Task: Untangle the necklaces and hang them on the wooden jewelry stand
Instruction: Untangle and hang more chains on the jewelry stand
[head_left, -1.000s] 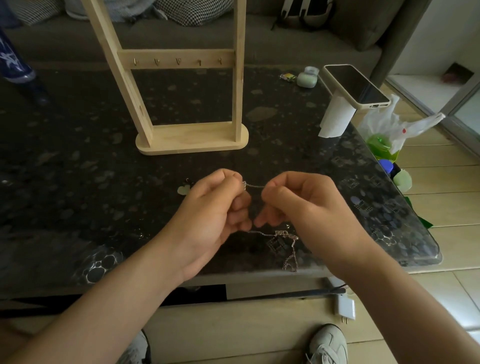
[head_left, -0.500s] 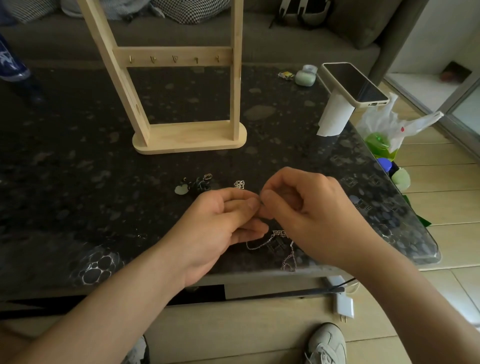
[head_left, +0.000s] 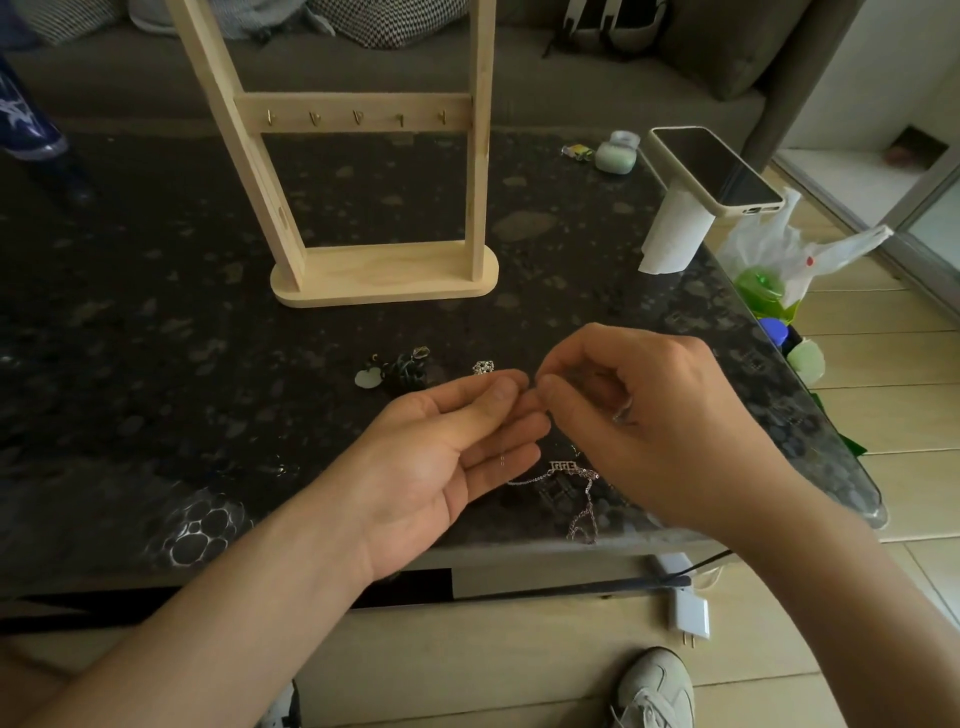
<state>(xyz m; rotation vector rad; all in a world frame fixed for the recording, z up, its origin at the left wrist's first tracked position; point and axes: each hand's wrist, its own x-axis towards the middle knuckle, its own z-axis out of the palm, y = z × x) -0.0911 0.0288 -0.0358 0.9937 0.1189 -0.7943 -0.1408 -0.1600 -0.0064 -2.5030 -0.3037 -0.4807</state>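
A thin silver necklace lies in a tangle on the dark table near its front edge, and its chain runs up to my hands. My left hand is palm up, with thumb and forefinger pinching the chain at their tips. My right hand is curled and pinches the same chain right against the left fingertips. A small silver pendant sits just beyond them. A dark beaded necklace with a pale green pendant lies to its left. The wooden jewelry stand stands farther back, its hook bar bare.
A phone rests on a paper roll at the right. An earbud case sits behind it. A plastic bag with bottles hangs off the table's right edge. A white charger and my shoe are on the floor.
My hands came together, then dropped slightly toward me. The left hand turned palm up and its fingers straightened, uncovering the pendant and the beaded necklace behind it.
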